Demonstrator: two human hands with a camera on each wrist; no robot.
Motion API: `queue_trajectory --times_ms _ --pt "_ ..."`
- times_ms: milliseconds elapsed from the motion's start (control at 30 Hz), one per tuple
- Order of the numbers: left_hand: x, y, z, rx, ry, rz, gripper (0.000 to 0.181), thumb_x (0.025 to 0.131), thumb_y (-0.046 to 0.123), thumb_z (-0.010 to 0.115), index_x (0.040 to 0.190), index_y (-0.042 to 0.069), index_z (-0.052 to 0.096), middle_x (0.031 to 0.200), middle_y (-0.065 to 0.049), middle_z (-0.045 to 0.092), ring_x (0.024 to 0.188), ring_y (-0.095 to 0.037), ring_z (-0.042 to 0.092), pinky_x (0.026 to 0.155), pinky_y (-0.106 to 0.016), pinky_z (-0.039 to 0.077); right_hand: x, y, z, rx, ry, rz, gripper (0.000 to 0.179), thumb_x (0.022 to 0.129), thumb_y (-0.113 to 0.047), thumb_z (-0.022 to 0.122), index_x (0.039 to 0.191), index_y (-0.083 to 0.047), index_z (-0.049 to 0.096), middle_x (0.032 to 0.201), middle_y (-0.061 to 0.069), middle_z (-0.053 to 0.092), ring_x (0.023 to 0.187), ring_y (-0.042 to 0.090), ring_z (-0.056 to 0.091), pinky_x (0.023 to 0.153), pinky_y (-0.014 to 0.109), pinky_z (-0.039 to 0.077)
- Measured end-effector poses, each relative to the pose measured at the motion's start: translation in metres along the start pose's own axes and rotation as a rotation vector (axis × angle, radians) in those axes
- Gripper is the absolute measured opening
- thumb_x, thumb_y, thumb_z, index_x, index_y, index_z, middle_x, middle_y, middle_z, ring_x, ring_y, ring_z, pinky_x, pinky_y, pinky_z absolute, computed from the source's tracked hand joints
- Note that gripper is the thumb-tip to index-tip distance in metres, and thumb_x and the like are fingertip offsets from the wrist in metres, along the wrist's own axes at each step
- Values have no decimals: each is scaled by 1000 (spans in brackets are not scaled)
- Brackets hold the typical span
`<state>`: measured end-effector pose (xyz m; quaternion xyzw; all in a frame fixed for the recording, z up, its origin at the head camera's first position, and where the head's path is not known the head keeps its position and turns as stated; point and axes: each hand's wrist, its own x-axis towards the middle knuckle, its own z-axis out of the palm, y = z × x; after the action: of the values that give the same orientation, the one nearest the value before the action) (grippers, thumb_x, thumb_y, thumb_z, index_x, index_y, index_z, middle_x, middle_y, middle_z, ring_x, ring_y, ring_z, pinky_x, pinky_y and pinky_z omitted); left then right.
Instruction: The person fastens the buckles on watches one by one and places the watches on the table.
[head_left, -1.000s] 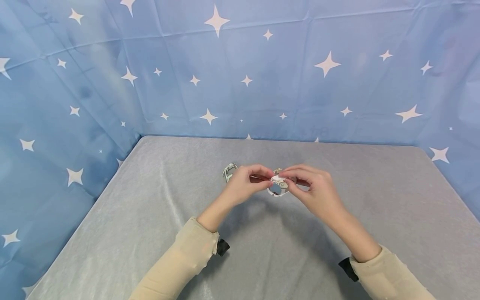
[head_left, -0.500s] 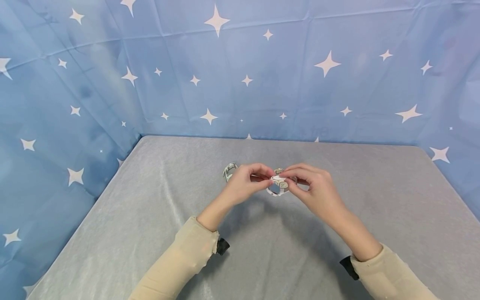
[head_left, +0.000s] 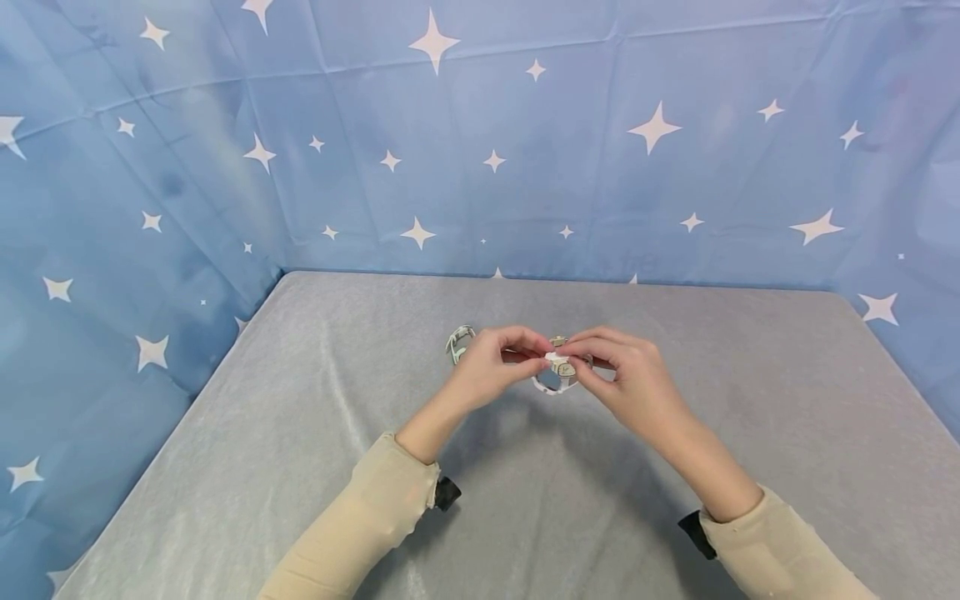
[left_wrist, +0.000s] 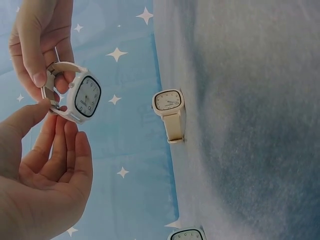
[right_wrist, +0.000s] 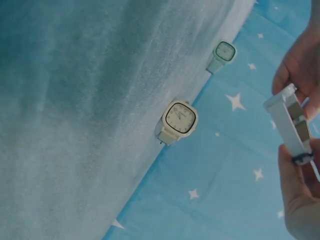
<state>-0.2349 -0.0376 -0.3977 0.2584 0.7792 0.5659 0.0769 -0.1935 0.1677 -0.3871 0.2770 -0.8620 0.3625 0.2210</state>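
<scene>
Both hands hold a white wristwatch (left_wrist: 87, 97) with a square face and black rim, raised above the table. Its strap forms a loop. My left hand (head_left: 486, 365) pinches one side of the strap by the buckle between thumb and index finger. Opposite it, my right hand (head_left: 632, 373) pinches the strap with thumb and fingertips. In the left wrist view the watch face points away from the hands. The fingers partly cover the strap ends, so I cannot tell whether the buckle is fastened.
A cream wristwatch (right_wrist: 180, 119) rests on the grey cloth-covered table (head_left: 360, 517) behind the hands. Left of it lies a pale green wristwatch (right_wrist: 225, 51), partly hidden by the left hand in the head view. A blue starry curtain (head_left: 480, 192) rises behind the table.
The hands stay nearly in place. The fingertips shift slightly on the white wristwatch's strap, and the left fingertips move a little right toward the right hand.
</scene>
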Motion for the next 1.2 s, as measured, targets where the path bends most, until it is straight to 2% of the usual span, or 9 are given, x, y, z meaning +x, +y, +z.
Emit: queue_trajectory --times_ms 200,333,500,600,667,767,933,1100,1200 --pt "0 3 1 -5 18 -6 18 91 6 71 107 -1 72 100 -16 74 87 -10 67 80 -20 56 -1 0 1 -12 14 0 21 82 4 77 98 -8 78 100 1 65 89 15 68 82 8 52" --pt "-1 4 1 -9 26 -4 18 90 5 71 107 -1 72 101 -16 74 87 -11 67 80 -20 56 -1 0 2 21 19 -6 24 80 6 78 98 -8 78 99 0 67 87 13 68 81 5 51" --pt "-1 6 3 -3 24 16 19 90 7 73 107 0 73 103 -16 75 88 -10 69 81 -20 57 1 -1 4 58 -1 13 23 81 2 79 101 -6 72 97 1 70 81 11 71 75 18 59" --pt "-1 6 3 10 35 11 19 90 10 74 107 2 74 102 -14 76 86 -7 68 80 -20 57 0 -1 6 82 0 41 24 82 0 79 103 -6 68 98 1 70 83 13 72 78 26 61" --pt "-1 6 2 -3 49 -10 18 90 11 74 106 3 74 101 -14 76 83 -5 68 78 -21 57 0 0 6 100 5 53 28 82 1 79 106 -6 68 100 1 70 87 14 73 81 26 60" --pt "0 5 1 -74 67 -61 18 90 11 73 105 2 74 100 -15 75 80 -6 67 77 -23 58 -2 2 5 132 18 45 36 80 2 80 113 -6 68 105 1 70 92 16 72 87 21 57" --pt "1 4 -2 -261 92 -163 22 91 7 70 109 -5 71 102 -19 73 81 -6 68 82 -33 61 -4 2 3 178 23 15 49 78 1 82 124 -7 66 118 5 70 103 17 70 94 15 52" --pt "1 4 -5 -399 111 -262 27 93 7 68 115 -8 68 106 -16 72 85 -9 70 86 -37 60 -5 2 1 237 -7 10 59 78 3 81 133 -9 63 128 7 68 114 3 65 98 15 49" --pt "1 4 -7 -464 120 -323 28 94 7 67 117 -8 66 102 -9 72 85 -10 70 88 -35 60 -6 3 -1 282 -35 16 63 77 4 81 135 -8 61 132 10 66 119 -3 61 100 16 49"
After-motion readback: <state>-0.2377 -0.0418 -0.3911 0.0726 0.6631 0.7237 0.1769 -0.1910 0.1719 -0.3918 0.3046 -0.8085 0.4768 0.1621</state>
